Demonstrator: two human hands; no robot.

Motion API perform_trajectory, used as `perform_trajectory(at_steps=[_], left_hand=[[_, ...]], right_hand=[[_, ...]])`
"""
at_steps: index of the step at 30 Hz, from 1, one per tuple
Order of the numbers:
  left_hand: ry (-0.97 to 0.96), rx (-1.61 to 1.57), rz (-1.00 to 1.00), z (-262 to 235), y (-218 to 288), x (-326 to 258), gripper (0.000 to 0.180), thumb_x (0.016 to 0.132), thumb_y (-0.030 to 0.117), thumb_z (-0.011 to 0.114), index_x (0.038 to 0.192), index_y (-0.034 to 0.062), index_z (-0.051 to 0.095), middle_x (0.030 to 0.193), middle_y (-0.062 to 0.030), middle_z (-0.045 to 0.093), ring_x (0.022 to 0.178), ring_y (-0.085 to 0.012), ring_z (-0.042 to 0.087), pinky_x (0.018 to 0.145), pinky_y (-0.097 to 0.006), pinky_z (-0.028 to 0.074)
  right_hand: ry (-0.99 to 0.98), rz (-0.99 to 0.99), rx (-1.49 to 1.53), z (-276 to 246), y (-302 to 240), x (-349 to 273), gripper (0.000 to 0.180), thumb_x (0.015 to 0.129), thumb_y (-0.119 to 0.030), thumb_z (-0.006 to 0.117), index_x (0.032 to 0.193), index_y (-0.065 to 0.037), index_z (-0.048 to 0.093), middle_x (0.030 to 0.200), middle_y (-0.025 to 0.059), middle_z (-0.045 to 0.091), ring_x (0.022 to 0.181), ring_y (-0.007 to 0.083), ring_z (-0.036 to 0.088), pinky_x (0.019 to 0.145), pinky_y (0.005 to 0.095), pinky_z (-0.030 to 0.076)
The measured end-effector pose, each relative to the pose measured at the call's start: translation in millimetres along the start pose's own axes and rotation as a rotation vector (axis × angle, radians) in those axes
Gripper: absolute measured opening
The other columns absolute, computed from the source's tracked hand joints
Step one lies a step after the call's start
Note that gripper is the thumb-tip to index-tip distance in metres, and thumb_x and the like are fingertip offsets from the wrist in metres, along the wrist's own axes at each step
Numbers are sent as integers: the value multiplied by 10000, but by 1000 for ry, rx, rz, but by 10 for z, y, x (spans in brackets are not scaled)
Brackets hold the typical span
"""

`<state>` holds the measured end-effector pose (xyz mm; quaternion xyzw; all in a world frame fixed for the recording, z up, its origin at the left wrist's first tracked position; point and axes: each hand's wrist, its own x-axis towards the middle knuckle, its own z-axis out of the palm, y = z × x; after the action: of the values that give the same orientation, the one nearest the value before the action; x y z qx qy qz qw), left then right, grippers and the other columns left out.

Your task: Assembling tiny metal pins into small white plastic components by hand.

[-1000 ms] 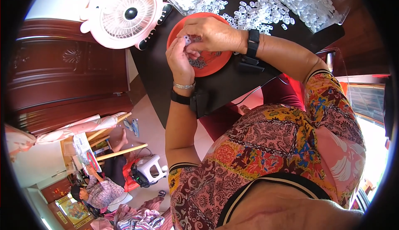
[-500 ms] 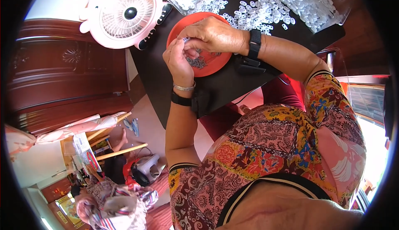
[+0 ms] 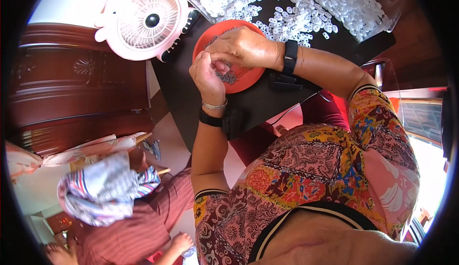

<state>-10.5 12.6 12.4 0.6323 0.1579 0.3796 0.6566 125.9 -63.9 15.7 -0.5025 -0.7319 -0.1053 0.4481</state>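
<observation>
Over a round orange-red plate (image 3: 252,77), my left hand (image 3: 209,77) and my right hand (image 3: 243,48) meet with fingertips pinched together. The fingers of both are closed, and whatever sits between them is hidden. Small dark grey metal pieces (image 3: 228,77) lie in a loose pile on the plate, just beneath my fingers. Past the plate, many small white oval plastic pieces with holes (image 3: 289,23) are strewn on the black table (image 3: 177,88).
Clear trays heaped with more white pieces (image 3: 342,6) stand at the back. A pink-white fan (image 3: 128,49) is at the far left of the table. Behind my left arm, another person in reddish-brown striped clothing (image 3: 129,231) is beside a striped grey-blue cloth (image 3: 103,188).
A small white piece seen between my fingertips earlier is now hidden. My hands stay over the plate. At lower left, the striped cloth has shifted and the other person shows much more.
</observation>
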Motion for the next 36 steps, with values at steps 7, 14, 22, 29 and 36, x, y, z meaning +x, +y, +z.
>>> perform_trajectory(at_steps=[7,14,22,29,36], left_hand=[[67,69,-21,-42,-1,12,274,924,199,453,752,19,565,573,-25,510,476,-105,485,454,-222,361],[47,86,11,-73,-167,117,264,881,138,473,676,18,587,545,-7,487,433,-87,436,417,-213,334],[118,70,2,30,-340,156,303,892,177,512,636,24,566,499,1,474,403,-79,440,396,-232,343],[115,97,92,35,-541,264,220,848,124,529,673,6,594,569,-36,527,422,-108,479,408,-239,371],[47,93,139,109,-528,457,262,840,174,545,625,26,571,519,-15,493,417,-101,478,402,-237,375]], right_hand=[[-52,187,203,-26,-66,44,247,779,-137,703,1000,-44,644,840,107,671,775,285,660,692,345,527],[295,314,-171,-565,-70,245,224,800,-104,717,1011,-39,678,898,95,698,763,170,676,661,279,536],[502,499,-833,-2085,554,-51,281,871,-286,636,1118,-153,656,886,66,694,804,204,664,707,304,515],[324,230,-859,-1936,445,-483,273,833,-257,672,1064,-112,655,1040,85,660,951,281,623,783,342,501],[39,589,-475,-949,27,-1697,249,839,-244,646,1020,-72,652,1005,107,656,890,292,632,768,354,505]])
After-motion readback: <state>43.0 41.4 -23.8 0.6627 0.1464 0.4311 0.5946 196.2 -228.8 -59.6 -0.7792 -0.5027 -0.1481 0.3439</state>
